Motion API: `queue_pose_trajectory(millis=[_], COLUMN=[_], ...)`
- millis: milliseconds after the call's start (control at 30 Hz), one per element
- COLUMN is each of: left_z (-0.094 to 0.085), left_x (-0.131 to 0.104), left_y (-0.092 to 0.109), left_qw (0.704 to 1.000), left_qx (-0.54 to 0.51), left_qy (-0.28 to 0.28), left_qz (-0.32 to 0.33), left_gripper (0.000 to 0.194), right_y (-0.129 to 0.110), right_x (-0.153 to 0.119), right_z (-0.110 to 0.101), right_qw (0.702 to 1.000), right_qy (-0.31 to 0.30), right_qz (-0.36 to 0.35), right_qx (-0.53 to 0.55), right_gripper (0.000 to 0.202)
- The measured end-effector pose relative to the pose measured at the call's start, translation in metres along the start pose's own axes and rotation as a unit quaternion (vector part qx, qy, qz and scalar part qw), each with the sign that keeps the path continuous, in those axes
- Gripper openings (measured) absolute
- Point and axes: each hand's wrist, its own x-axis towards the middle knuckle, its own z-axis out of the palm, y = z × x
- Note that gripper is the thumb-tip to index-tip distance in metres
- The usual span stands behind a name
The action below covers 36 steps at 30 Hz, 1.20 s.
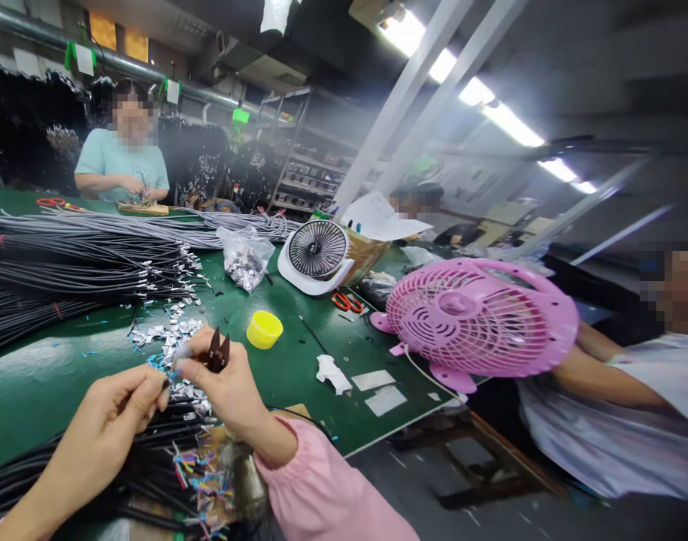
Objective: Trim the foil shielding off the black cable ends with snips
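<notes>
My left hand (115,424) pinches the end of a black cable (165,385) between thumb and fingers, at the lower left centre. Close beside it, my right hand (228,383) has thumb and forefinger pressed together at the small blue and white end of that cable. Dark pointed cutters (217,352) are tucked in my right hand with the tips up. Under both hands lie black cables (146,466) with coloured wire ends (208,481). Silvery foil scraps (171,330) are scattered just beyond my fingers.
Bundled black cables (84,270) and grey cables (95,225) cover the table's left. Further right are a plastic bag (245,258), yellow tub (264,330), white fan (317,252), red-handled scissors (347,302) and pink fan (473,315). One person sits across; another is at right.
</notes>
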Motion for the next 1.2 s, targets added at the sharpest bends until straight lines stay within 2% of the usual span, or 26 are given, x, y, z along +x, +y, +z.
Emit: queue_pose_trajectory(millis=[100, 167, 233, 300, 400, 533, 633, 733, 833, 933, 1000, 1067, 1133, 1200], left_z=[-0.001, -0.002, -0.002, -0.002, 0.0, 0.003, 0.002, 0.002, 0.004, 0.005, 0.003, 0.002, 0.001, 0.003], left_x=[0.001, 0.003, 0.006, 0.007, 0.004, -0.002, -0.003, -0.001, 0.0, -0.002, -0.005, -0.007, -0.009, -0.011], left_y=[0.003, 0.004, 0.005, 0.003, -0.003, -0.013, -0.014, -0.008, -0.002, -0.002, -0.006, -0.011, -0.015, -0.016], left_qw=[0.999, 0.996, 0.993, 0.993, 0.993, 0.989, 0.991, 0.994, 0.989, 0.985, 0.976, 0.961, 0.944, 0.926], left_qx=[-0.031, -0.063, -0.087, -0.092, -0.094, -0.117, -0.103, -0.086, -0.083, -0.029, 0.021, 0.068, 0.111, 0.154], left_qy=[-0.023, -0.009, 0.01, 0.021, 0.031, 0.08, 0.074, 0.064, 0.12, 0.14, 0.152, 0.176, 0.199, 0.218], left_qz=[-0.019, -0.059, -0.081, -0.076, -0.062, -0.05, -0.04, -0.025, 0.021, 0.098, 0.156, 0.204, 0.239, 0.268], left_gripper=[0.064, 0.066, 0.068, 0.066, 0.053, 0.033, 0.026, 0.023, 0.021, 0.017, 0.016, 0.016, 0.015, 0.017], right_y=[0.004, 0.003, -0.001, -0.007, -0.014, -0.015, -0.015, -0.018, -0.019, -0.019, -0.02, -0.025, -0.029, -0.032], right_x=[0.008, 0.009, 0.008, 0.004, -0.003, -0.008, -0.01, -0.011, -0.008, -0.005, -0.002, -0.001, -0.002, -0.004], right_z=[-0.004, -0.008, -0.011, -0.013, -0.013, -0.011, -0.01, -0.007, -0.005, -0.003, -0.003, -0.004, -0.005, -0.005], right_qw=[0.996, 0.996, 0.997, 0.995, 0.985, 0.976, 0.98, 0.991, 0.997, 0.974, 0.962, 0.97, 0.987, 0.996], right_qy=[0.035, 0.057, 0.057, 0.034, -0.012, -0.019, -0.019, -0.02, -0.054, -0.123, -0.137, -0.103, -0.056, -0.034], right_qz=[0.079, 0.074, 0.021, -0.053, -0.142, -0.182, -0.151, -0.084, 0.044, 0.189, 0.23, 0.213, 0.149, 0.077], right_qx=[0.035, 0.002, -0.048, -0.08, -0.096, -0.121, -0.127, -0.099, -0.039, 0.03, 0.055, 0.048, 0.018, -0.016], right_gripper=[0.027, 0.027, 0.02, 0.013, 0.017, 0.017, 0.015, 0.012, 0.012, 0.01, 0.007, 0.011, 0.02, 0.027])
